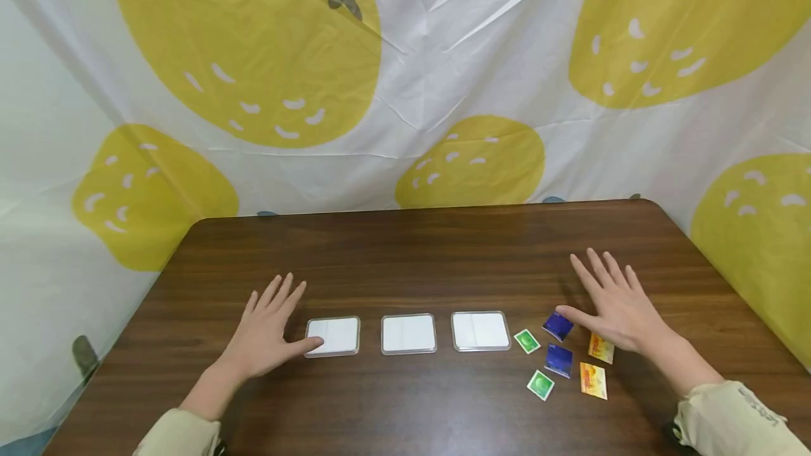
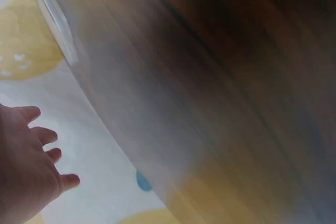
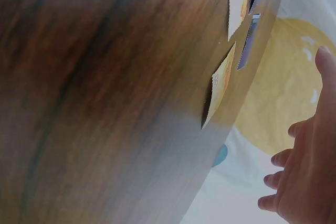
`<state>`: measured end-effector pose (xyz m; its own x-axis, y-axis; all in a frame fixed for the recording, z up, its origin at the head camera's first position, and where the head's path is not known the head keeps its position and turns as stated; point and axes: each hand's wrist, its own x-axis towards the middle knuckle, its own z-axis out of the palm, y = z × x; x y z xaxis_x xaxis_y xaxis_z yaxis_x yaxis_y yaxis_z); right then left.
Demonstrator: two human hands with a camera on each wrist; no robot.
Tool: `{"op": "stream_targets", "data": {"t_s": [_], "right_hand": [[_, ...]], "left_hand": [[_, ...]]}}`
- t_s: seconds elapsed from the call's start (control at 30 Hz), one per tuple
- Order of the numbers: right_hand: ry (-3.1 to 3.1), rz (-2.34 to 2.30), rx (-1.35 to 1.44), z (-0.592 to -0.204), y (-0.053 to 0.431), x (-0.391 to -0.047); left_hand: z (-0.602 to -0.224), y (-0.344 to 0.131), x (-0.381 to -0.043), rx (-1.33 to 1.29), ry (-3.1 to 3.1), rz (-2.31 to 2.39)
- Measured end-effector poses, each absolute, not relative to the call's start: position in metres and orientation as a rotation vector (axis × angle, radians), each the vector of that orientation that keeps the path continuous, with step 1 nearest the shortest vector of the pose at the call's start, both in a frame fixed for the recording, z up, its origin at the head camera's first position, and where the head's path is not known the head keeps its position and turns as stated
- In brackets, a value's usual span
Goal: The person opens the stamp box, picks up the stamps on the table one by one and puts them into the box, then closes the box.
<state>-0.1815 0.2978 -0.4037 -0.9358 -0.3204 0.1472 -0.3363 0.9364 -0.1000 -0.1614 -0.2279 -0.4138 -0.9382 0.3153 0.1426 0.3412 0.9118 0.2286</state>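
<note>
My left hand (image 1: pixel 262 336) is spread with straight fingers at the left, its thumb over the edge of a clear-rimmed white case (image 1: pixel 338 336). I cannot tell whether the thumb touches it. Two like cases, one in the middle (image 1: pixel 408 334) and one further right (image 1: pixel 480 331), continue the row. My right hand (image 1: pixel 617 312) is spread over the right side, holding nothing. Near and partly under it lie small stamps with serrated edges: two green (image 1: pixel 526 341) (image 1: pixel 541 385), two dark blue (image 1: pixel 558 326) (image 1: pixel 558 360), and two yellow-orange (image 1: pixel 601 348) (image 1: pixel 593 381). The right wrist view shows a yellow-orange stamp (image 3: pixel 220 87) slightly raised.
A dark brown wooden table (image 1: pixel 405 252) with rounded far corners carries everything. Behind it and at both sides hangs a white cloth (image 1: pixel 304 181) printed with large yellow fruit. Beige sleeves (image 1: pixel 180 435) cover both forearms.
</note>
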Motion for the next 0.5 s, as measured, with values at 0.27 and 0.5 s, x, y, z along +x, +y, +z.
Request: {"op": "stream_targets", "data": {"t_s": [0.27, 0.5], "right_hand": [[-2.960, 0.363, 0.565, -0.406, 0.292, -0.181], [-2.944, 0.494, 0.618, -0.406, 0.287, -0.180]], "left_hand": [[-0.408, -0.200, -0.161, -0.632, -2.861, -0.721], [-0.406, -0.171, -0.164, -0.765, -2.805, -0.865]]}}
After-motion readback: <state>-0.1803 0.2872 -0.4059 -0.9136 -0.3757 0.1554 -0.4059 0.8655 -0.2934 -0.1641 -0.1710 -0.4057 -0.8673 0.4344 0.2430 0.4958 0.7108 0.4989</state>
